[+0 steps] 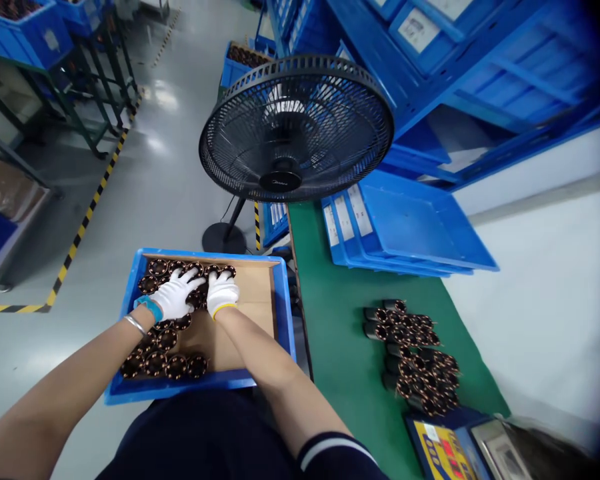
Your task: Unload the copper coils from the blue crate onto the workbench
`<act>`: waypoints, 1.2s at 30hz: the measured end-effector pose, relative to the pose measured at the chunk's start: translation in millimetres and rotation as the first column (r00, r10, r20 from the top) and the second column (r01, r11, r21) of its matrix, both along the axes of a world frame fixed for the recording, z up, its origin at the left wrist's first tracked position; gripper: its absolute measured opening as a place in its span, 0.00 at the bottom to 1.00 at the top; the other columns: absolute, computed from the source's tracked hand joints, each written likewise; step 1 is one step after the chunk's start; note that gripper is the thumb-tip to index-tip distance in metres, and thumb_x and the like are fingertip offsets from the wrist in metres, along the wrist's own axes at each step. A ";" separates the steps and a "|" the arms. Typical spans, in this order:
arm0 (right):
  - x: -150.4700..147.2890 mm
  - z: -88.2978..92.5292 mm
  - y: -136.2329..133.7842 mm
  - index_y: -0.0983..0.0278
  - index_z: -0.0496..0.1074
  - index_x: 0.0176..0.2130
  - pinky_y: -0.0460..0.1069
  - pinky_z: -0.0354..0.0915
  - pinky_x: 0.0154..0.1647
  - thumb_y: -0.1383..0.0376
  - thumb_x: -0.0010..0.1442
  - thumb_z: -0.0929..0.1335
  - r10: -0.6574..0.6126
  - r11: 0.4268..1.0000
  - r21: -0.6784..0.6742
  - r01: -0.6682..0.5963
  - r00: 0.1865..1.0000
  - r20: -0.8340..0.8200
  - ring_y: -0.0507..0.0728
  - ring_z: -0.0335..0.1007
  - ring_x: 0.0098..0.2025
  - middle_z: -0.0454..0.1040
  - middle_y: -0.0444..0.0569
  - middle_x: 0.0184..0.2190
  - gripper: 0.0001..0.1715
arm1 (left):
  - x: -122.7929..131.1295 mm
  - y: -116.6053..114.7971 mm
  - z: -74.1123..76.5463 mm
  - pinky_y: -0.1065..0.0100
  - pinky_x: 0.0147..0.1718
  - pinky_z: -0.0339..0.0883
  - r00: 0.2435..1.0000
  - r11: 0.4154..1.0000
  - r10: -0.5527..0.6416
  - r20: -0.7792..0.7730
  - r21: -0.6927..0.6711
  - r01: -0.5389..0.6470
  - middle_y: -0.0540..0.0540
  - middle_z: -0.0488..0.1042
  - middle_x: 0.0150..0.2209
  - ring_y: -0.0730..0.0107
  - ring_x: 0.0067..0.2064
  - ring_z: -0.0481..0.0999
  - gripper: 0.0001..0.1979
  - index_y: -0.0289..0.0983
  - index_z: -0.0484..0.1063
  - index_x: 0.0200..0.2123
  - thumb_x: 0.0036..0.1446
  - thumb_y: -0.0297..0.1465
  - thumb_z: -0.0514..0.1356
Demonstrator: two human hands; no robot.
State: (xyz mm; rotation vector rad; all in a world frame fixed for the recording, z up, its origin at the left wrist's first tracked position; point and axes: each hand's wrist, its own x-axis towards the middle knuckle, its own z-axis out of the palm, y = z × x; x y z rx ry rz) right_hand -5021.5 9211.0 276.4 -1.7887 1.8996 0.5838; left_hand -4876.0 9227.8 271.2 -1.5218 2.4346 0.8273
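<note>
Resting on a cluster of copper-wound coils [166,340], the gloved left hand [177,297] is seen left of centre in the frame, its fingers [193,279] splayed apart and laid flat over the parts. The gloved right hand [223,293] is placed just beside it, touching the far row of coils. Its fingers [220,277] are bent downward and kept close together, and whether a coil is clamped beneath them cannot be told from this angle. The coils are held in a blue bin [285,300] lined with cardboard [255,297], at lower left of centre. A separate heap of coils [415,353] is laid on the green counter [340,333] at lower right, with stacked blue trays [415,227] beyond it. A black fan [295,127] is seen at upper centre.
</note>
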 end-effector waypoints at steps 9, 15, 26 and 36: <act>3.8 -3.7 4.9 0.47 0.49 0.66 0.58 0.72 0.40 0.72 0.62 0.62 -0.144 0.989 0.040 0.143 0.989 0.021 0.63 0.67 0.54 0.40 0.62 0.69 0.39 | 6.2 -8.1 -2.1 0.45 0.65 0.47 0.997 0.997 -0.073 0.010 -0.023 0.073 0.37 0.52 0.68 0.39 0.66 0.55 0.32 0.41 0.65 0.63 0.52 0.29 0.58; -8.9 -3.1 5.9 0.45 0.53 0.64 0.57 0.70 0.46 0.69 0.61 0.65 -0.130 0.991 -0.011 0.134 0.978 0.164 0.63 0.64 0.55 0.45 0.57 0.65 0.38 | -0.4 -11.3 -0.3 0.46 0.63 0.52 0.995 0.997 -0.071 0.074 0.000 0.072 0.37 0.51 0.68 0.39 0.65 0.56 0.28 0.42 0.68 0.59 0.54 0.28 0.56; -13.7 -13.1 0.5 0.48 0.59 0.60 0.59 0.71 0.43 0.62 0.65 0.62 -0.106 0.994 -0.017 0.110 0.981 0.162 0.64 0.65 0.53 0.50 0.58 0.61 0.25 | -35.1 -4.1 4.9 0.50 0.37 0.71 0.965 0.997 0.082 0.247 -0.015 -0.081 0.34 0.55 0.62 0.31 0.57 0.57 0.23 0.43 0.73 0.53 0.55 0.26 0.53; -35.4 -0.4 26.3 0.52 0.60 0.60 0.60 0.72 0.42 0.64 0.64 0.63 -0.100 0.994 -0.036 0.106 0.987 0.124 0.64 0.70 0.50 0.55 0.61 0.61 0.26 | -66.4 15.3 4.6 0.52 0.35 0.69 0.961 0.992 0.121 0.247 -0.013 -0.122 0.34 0.59 0.59 0.36 0.56 0.60 0.23 0.43 0.76 0.48 0.57 0.23 0.48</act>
